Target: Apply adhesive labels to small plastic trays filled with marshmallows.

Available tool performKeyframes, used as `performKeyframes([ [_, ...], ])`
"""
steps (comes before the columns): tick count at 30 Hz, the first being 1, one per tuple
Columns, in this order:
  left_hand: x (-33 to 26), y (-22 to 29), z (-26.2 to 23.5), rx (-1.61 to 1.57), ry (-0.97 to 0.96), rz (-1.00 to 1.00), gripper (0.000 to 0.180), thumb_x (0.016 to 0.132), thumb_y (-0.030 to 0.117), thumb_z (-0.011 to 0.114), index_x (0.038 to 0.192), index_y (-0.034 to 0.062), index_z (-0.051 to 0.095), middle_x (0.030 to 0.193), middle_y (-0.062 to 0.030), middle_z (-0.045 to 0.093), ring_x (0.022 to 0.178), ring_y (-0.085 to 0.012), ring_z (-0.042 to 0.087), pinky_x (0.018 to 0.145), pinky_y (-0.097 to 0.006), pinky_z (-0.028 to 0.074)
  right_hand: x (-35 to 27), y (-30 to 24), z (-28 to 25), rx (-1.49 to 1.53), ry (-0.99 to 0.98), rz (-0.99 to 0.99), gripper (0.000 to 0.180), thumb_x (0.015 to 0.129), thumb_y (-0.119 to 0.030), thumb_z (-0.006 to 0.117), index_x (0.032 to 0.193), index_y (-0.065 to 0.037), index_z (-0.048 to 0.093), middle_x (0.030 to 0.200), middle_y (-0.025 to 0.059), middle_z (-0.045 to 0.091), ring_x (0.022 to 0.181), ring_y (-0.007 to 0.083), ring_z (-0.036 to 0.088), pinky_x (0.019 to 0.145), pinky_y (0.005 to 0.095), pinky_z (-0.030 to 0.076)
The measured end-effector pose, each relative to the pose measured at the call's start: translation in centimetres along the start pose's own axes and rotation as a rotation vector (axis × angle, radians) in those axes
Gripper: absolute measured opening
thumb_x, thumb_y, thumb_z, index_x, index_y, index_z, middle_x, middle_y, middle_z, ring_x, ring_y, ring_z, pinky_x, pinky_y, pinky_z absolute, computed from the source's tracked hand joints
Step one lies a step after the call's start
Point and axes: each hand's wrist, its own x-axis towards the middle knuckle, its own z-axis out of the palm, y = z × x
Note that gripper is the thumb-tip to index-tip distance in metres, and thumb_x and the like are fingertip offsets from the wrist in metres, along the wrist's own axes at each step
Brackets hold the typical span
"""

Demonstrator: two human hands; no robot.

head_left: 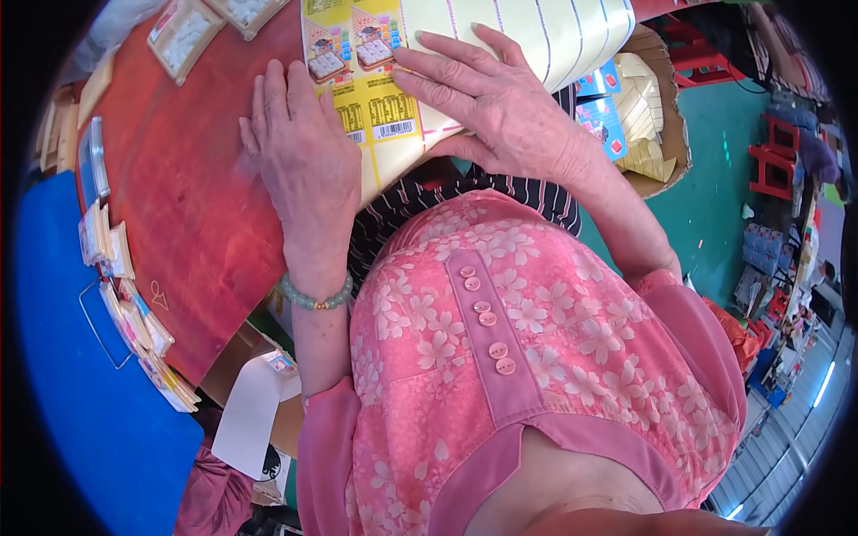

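I'm looking down through one fisheye camera on my head, tilting steeply toward my own chest, so my pink flowered blouse (500,357) is filling the lower picture close up. My forearms are running up from it to the red table (197,205) near the top. Edges are bending toward the dark round rim.

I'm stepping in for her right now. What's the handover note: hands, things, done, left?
Left hand: flat, palm down, on the red table and the card sheet's left edge, no grip.
Right hand: spread flat on the sheet, pressing it; sheet overhangs the table toward her lap.
Finished packs lie along the table's left edge; filled trays at the far corner.
Done: several packs stacked.
Left: this sheet is uncut and unfolded.
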Motion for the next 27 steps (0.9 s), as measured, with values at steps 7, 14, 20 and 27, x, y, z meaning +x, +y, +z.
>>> performKeyframes([
  [7, -1.4, 0.5, -2.3, -0.391, -0.121, 0.332, 0.050, 0.088, 0.031, 0.056, 0.124, -0.0039, 0.050, 0.136, -0.0181, 0.044, 0.128, -0.0324, 0.039, 0.103, -0.051, 0.031, 0.9, 2.3, -3.0, -0.490, 0.144, -0.310, 0.055, 0.075, -0.016, 0.067, 0.127, -0.007, 0.051, 0.131, 0.0146, 0.049, 0.123, 0.0304, 0.045, 0.099, 0.0498, 0.035],
  [14, -2.2, 1.5, -2.0, -0.308, -0.182, 0.262, 0.061, 0.085, 0.036, 0.058, 0.130, -0.0037, 0.043, 0.139, -0.0167, 0.039, 0.130, -0.0315, 0.036, 0.106, -0.048, 0.028, 0.1, 1.0, -1.9, -0.093, 0.097, -0.143, 0.066, 0.071, -0.027, 0.069, 0.131, -0.009, 0.047, 0.140, 0.0081, 0.041, 0.131, 0.0292, 0.035, 0.106, 0.0518, 0.025],
  [20, -3.0, 3.3, -1.8, -0.278, -0.124, 0.169, 0.066, 0.083, 0.034, 0.060, 0.131, -0.0069, 0.039, 0.139, -0.0202, 0.037, 0.130, -0.0342, 0.035, 0.105, -0.046, 0.031, -0.8, -0.6, -1.0, 0.112, 0.091, 0.035, 0.061, 0.071, -0.033, 0.068, 0.126, -0.011, 0.053, 0.137, 0.0032, 0.046, 0.128, 0.0258, 0.041, 0.106, 0.0502, 0.026],
  [27, -3.7, 3.9, -1.2, -0.199, -0.029, 0.191, 0.059, 0.083, 0.031, 0.063, 0.124, -0.0083, 0.046, 0.132, -0.0212, 0.045, 0.124, -0.0338, 0.042, 0.098, -0.044, 0.038, -0.9, -0.3, -1.4, 0.187, 0.104, 0.013, 0.051, 0.074, -0.029, 0.069, 0.120, -0.010, 0.057, 0.134, 0.0036, 0.049, 0.125, 0.0260, 0.044, 0.104, 0.0480, 0.030],
])
